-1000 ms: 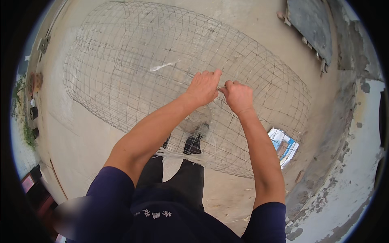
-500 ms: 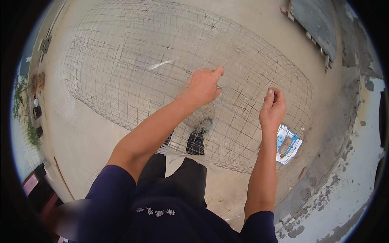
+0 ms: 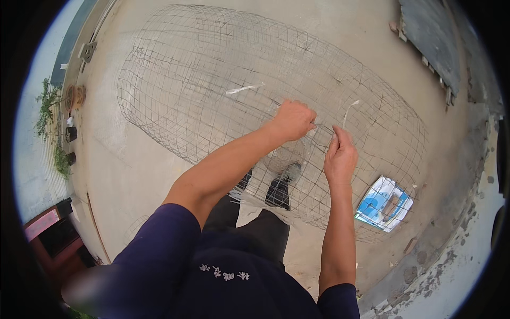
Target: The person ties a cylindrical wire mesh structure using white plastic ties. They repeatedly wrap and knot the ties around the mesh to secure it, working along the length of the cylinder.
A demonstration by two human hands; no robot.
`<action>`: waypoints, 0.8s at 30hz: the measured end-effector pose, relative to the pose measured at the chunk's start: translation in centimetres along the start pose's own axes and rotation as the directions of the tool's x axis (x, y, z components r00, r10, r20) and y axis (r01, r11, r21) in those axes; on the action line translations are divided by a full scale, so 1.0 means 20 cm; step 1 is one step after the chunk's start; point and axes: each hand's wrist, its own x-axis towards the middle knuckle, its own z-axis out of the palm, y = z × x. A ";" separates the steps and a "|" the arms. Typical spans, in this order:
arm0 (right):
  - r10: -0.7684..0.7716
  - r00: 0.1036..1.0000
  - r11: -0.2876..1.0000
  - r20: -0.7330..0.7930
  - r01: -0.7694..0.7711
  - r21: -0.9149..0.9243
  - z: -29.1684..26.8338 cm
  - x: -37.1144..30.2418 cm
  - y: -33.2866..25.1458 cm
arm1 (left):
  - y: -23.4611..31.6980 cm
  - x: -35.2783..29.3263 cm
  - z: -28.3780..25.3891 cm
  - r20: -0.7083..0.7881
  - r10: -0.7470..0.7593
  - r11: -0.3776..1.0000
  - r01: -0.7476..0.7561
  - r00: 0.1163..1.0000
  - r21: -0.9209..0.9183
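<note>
While both hands are at the wire mesh [image 3: 254, 110], the left hand [image 3: 296, 120] is curled nearly closed against it; whether it grips wire or something else, I cannot tell. The right hand [image 3: 340, 156] is just beside it, thumb and 1 finger brought close together at the tips, the other fingers bent. A thin strip [image 3: 348, 112] rises beside those fingertips; I cannot tell if they pinch it. The mesh is a large, rounded roll on the floor [image 3: 106, 165], spreading beyond and to either side of the hands. A white strip [image 3: 243, 90] lies beyond the left hand, to its left. Nearer the body than the right hand, to its right, is a blue and white package [image 3: 380, 203]. A dark shoe [image 3: 278, 192] shows below the left hand.
</note>
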 end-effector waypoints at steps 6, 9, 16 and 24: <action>0.448 0.864 0.767 0.230 -0.504 0.397 -0.22 -0.17 -0.28 | 0.00 0.01 0.03 0.162 -0.060 0.998 0.059 0.985 0.012; 0.515 0.809 0.722 0.284 -0.588 0.365 -0.24 -0.32 -0.27 | 0.01 0.03 -0.02 0.310 -0.056 0.998 0.063 0.949 -0.012; 0.539 0.807 0.745 0.242 -0.591 0.309 -0.09 -0.39 -0.25 | -0.07 0.14 -0.09 0.520 0.072 0.993 -0.013 0.851 -0.116; 0.559 0.777 0.820 0.288 -0.569 -0.057 -0.15 -0.23 -0.33 | -0.02 0.07 -0.08 0.336 -0.022 0.985 0.079 0.942 -0.156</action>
